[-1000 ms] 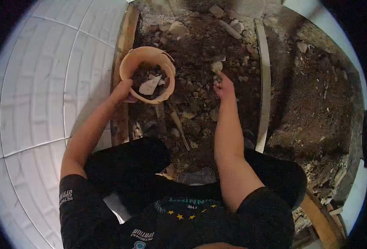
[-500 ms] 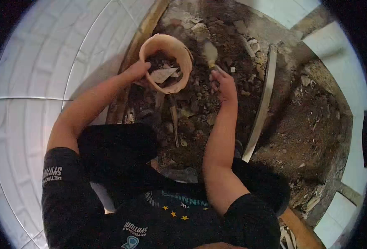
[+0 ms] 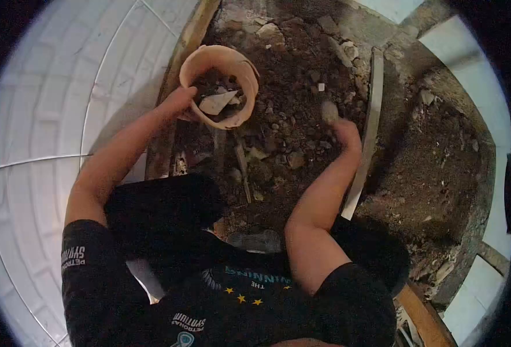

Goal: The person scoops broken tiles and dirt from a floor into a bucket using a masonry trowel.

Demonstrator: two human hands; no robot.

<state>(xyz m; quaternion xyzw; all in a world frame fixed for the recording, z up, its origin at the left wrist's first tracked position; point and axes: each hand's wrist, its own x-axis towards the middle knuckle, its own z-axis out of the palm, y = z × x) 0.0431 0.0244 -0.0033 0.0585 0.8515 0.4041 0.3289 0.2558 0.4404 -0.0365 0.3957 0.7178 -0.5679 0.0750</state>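
Observation:
My left hand [image 3: 183, 104] is closed on the near left rim of a tan, round bucket [image 3: 245, 72], which is tilted so its inside shows. Rubble lies in it, with a pale, pointed flat shard [image 3: 218, 103] on top. To the right, my right hand [image 3: 346, 134] is closed around the handle of a small trowel [image 3: 329, 111]. Its pale rounded blade points away from me, low over the loose soil [image 3: 293, 127], and is slightly blurred. My fingers hide most of the handle.
A white tiled wall [image 3: 41, 121] rises on the left, with a wooden board [image 3: 195, 29] along its foot. A narrow wooden strip [image 3: 373, 110] lies right of my right hand. Stones, a thin stick [image 3: 243, 168] and a small white chip [image 3: 321, 87] lie on the soil.
My right hand has swung right and closer to me with the trowel. In the view, the bucket and my left hand sit slightly farther left.

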